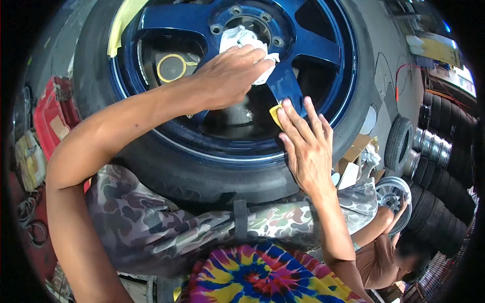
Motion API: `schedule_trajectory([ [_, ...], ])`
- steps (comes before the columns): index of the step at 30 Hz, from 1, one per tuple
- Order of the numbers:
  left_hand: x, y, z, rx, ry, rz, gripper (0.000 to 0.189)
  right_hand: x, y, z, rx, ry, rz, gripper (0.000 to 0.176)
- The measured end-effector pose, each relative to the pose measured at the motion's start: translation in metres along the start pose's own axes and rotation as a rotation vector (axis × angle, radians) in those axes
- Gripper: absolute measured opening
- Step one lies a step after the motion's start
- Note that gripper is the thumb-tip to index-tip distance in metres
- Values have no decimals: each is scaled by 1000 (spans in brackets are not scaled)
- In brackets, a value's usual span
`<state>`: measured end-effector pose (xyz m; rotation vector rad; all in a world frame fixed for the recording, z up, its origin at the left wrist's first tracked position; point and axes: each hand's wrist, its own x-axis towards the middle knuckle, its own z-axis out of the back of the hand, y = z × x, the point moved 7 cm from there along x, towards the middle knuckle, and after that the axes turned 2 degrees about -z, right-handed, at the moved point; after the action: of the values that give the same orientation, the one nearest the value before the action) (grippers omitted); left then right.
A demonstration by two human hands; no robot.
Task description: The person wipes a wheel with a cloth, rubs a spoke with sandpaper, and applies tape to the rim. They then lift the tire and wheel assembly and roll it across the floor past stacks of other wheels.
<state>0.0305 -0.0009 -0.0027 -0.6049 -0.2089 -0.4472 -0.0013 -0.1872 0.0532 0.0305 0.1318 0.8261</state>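
A blue spoked car wheel (174, 18) with a black tire (212, 179) lies face up in front of me. My left hand (235, 76) is closed on a crumpled white cloth (237, 38), over the wheel's hub. On the lower right spoke (285, 83), my right hand (308, 146) lies with fingers stretched, pressing a small yellow piece like sandpaper (275, 116) under its fingertips. A roll of masking tape (160, 68) shows in the gap between two spokes at left. Yellow masking strips (118, 30) cover part of the rim's upper left edge.
A red tray (53, 118) is at the left. On the right, another person (381, 265) sits holding a silver wheel (386, 194). Stacks of tires (434, 184) line the far right, with a loose tire (399, 144) and a cardboard box (356, 149) nearer.
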Motion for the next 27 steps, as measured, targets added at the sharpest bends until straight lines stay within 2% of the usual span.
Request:
schedule_trajectory([
  [3, 3, -1, 0, 15, -29, -34, 60, 25, 7, 3, -13, -53, 63, 47],
  [10, -2, -1, 2, -15, -15, -10, 57, 1, 3, 3, -33, 12, 87, 48],
  [15, -2, 3, 6, -52, -37, -46, 55, 23, 5, -4, -9, -47, 114, 47],
  [18, -8, 0, 5, -69, 10, -10, 54, -1, 2, 2, -25, 19, 97, 46],
  [20, -2, -2, 1, -88, 57, 21, 55, 16, 4, 4, -42, 10, 104, 47],
  [21, 0, -1, -2, -87, 59, 11, 55, 29, 6, 2, -45, -31, 124, 48],
  [23, -2, -1, -1, -97, -25, -46, 43, 35, 10, -1, -45, -50, 125, 51],
  [27, -5, -12, 4, -33, -36, -124, 46, -6, 0, 2, -19, 14, 31, 49],
])
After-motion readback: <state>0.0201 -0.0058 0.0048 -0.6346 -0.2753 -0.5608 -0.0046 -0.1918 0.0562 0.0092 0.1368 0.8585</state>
